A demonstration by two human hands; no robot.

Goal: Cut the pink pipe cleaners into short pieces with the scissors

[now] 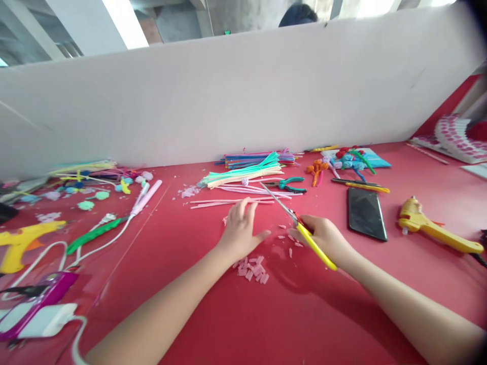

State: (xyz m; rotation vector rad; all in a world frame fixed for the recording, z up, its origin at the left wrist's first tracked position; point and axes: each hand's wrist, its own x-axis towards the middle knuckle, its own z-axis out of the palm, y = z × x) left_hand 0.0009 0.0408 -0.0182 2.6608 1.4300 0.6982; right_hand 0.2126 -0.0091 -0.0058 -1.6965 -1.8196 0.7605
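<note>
My right hand (327,235) is wrapped round a pair of scissors (316,248) with a yellow handle, their metal blades pointing up and to the left. A few thin pink petal-shaped pieces (290,252) lie on the table beside its fingertips. My left hand (239,228) reaches palm-down over the table, fingers spread and nothing visibly held. Just below it sits a small heap of short pink pieces (259,269). Beyond its fingertips lie several pink pipe cleaners (209,204). Whether the left fingertips touch anything, I cannot tell.
Pliers (291,183) lie by bundled pipe cleaners (262,167) at the back. Rightward are a black phone (366,213) and a yellow glue gun (429,223). A second glue gun (28,238), a green-handled tool (93,234), cables and a purple-edged power strip (41,306) occupy the left.
</note>
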